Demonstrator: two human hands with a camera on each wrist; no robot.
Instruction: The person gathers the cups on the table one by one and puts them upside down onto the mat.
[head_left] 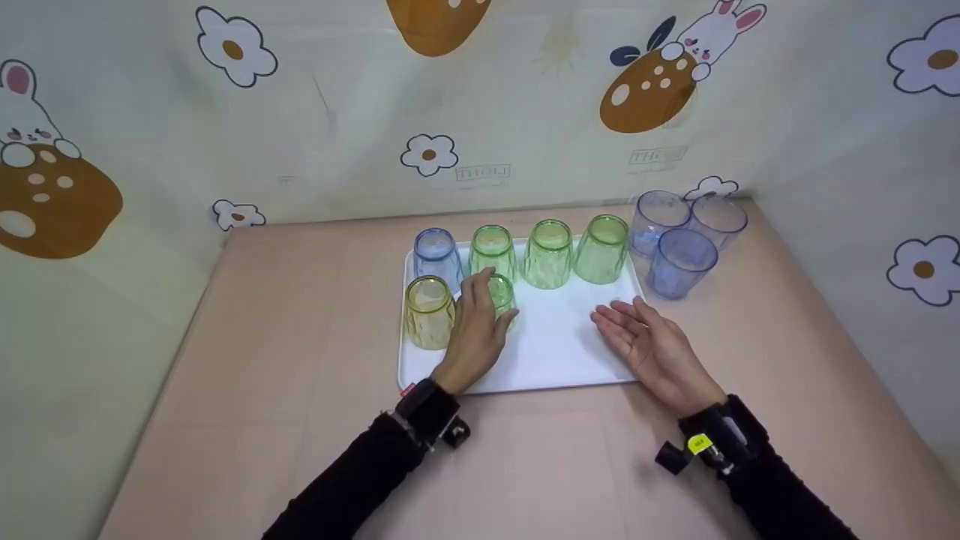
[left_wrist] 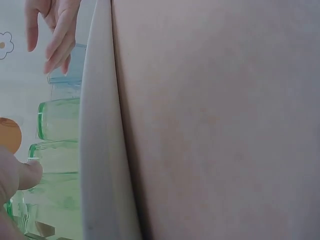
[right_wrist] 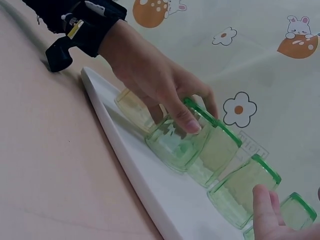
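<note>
My left hand (head_left: 475,330) grips a green glass (head_left: 501,294) from above, its thumb on the near side. The glass stands narrow end up on the white tray (head_left: 566,352); my fingers hide part of it. Close to its left is a yellow glass (head_left: 430,313), with a blue glass (head_left: 436,259) behind that one. Several green glasses (head_left: 548,255) line the tray's back edge. Over the tray's right side, my right hand (head_left: 664,356) is held with palm turned inward and fingers extended, holding nothing. In the right wrist view, the left thumb presses the green glass (right_wrist: 175,142).
Three bluish-purple glasses (head_left: 681,262) stand wide end up, clustered on the table just past the tray's back right corner. A patterned sheet (head_left: 337,142) rises behind the table and along both sides. The beige table (head_left: 300,337) surrounds the tray.
</note>
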